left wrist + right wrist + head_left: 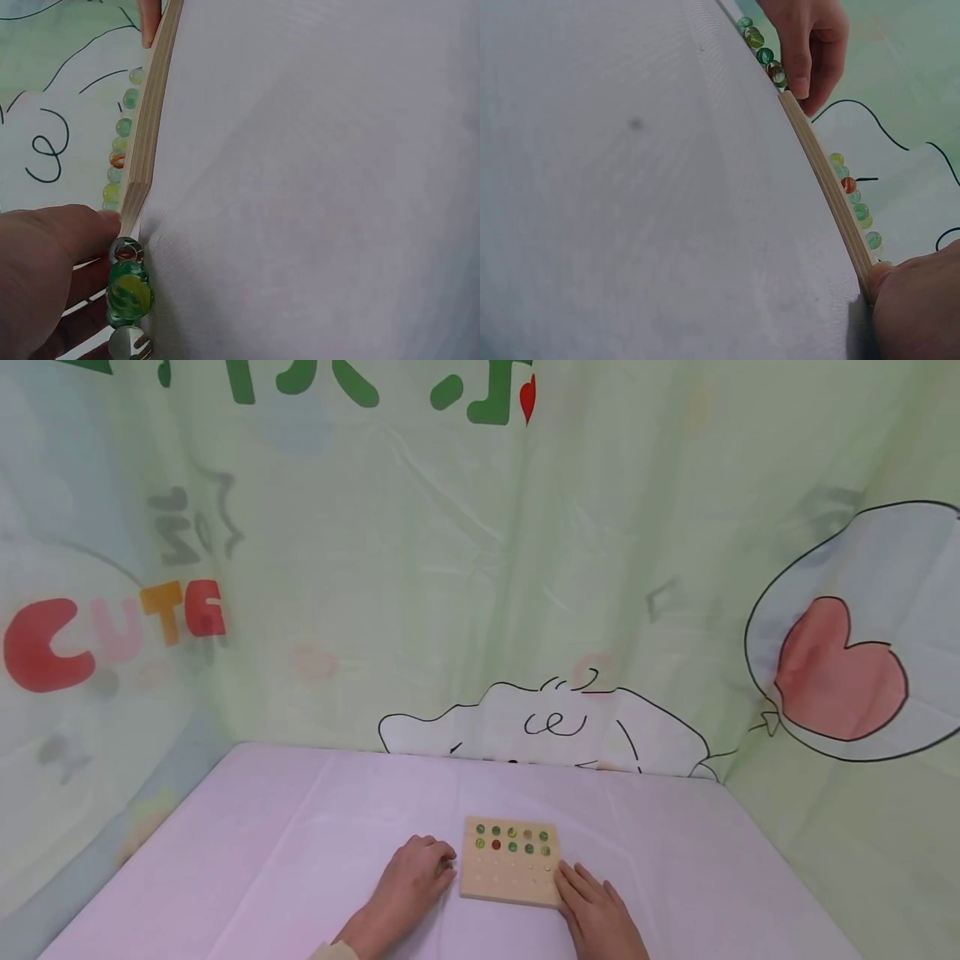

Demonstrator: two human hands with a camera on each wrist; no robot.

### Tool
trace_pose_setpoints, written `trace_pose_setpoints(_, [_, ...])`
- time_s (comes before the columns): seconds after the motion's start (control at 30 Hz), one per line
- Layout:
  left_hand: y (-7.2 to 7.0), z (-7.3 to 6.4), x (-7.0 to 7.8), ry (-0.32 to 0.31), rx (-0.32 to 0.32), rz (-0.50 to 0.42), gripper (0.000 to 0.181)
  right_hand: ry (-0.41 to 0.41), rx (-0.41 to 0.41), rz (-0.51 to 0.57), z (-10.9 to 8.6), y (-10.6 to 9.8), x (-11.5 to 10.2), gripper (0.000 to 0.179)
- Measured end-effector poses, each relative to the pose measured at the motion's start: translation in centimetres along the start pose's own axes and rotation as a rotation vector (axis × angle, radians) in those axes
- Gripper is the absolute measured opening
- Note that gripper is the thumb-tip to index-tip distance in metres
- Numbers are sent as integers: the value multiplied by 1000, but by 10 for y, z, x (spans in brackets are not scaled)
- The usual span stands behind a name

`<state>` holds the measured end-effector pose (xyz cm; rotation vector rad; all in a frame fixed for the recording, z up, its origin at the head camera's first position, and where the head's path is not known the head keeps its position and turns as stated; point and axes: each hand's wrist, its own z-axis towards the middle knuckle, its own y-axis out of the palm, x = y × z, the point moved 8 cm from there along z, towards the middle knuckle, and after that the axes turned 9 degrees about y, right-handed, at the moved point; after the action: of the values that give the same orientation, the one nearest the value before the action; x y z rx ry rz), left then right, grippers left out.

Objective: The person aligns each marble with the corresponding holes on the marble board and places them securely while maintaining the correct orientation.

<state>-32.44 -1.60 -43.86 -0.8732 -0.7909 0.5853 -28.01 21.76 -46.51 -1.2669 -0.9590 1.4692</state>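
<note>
A light wooden board with rows of round hollows lies flat on the table. Glass marbles, mostly green and yellow with one reddish, sit in its two far rows; the near rows show bare hollows. My left hand is at the board's left edge, fingers curled around several loose marbles on the cloth. Its thumb reaches the board's near corner in the left wrist view. On the other side, my right hand rests straight fingers against the board's right edge.
A pale pinkish cloth covers the table. Around it hang light green curtains printed with letters, a cartoon outline and a balloon with a red heart. The back curtain meets the table's far edge.
</note>
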Motion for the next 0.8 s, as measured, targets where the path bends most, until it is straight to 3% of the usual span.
trace_pose_setpoints(0.5, [11, 4, -6, -100, 39, -303, 24, 17, -25, -24, 0, 1, -1, 46])
trace_pose_setpoints(0.8, [8, 5, -8, -92, 70, -361, 20, 20, -31, -13, 1, 4, 0, 47])
